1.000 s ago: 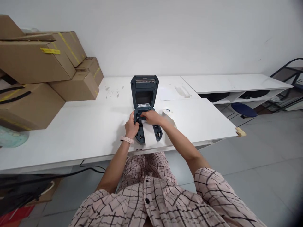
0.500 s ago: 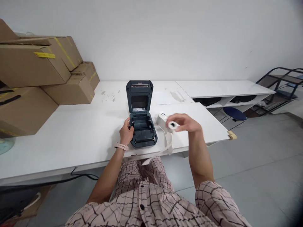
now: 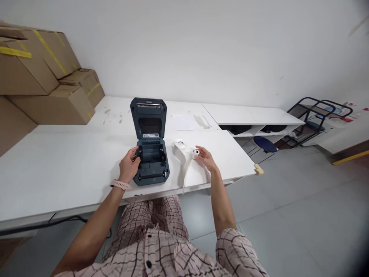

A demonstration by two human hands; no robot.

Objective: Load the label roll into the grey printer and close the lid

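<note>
A dark label printer (image 3: 151, 161) stands on the white table with its lid (image 3: 149, 119) raised. My left hand (image 3: 129, 165) grips the printer's left edge, thumb over the rim. To the right of the printer, my right hand (image 3: 206, 158) has its fingers around a small white roll (image 3: 196, 152), low over the table. A second white roll (image 3: 180, 144) stands between that one and the printer. White paper strip (image 3: 184, 169) runs from the rolls down to the table's front edge.
Cardboard boxes (image 3: 69, 104) are stacked at the left on the white table (image 3: 86, 161). A flat white sheet (image 3: 183, 122) lies behind the rolls. A blue stool (image 3: 265, 144) and a dark-framed rack (image 3: 314, 111) stand at the right.
The view has turned to the right. My right hand has brought the small roll lower, and the strip now hangs differently at the table edge. My left hand stays on the printer.
</note>
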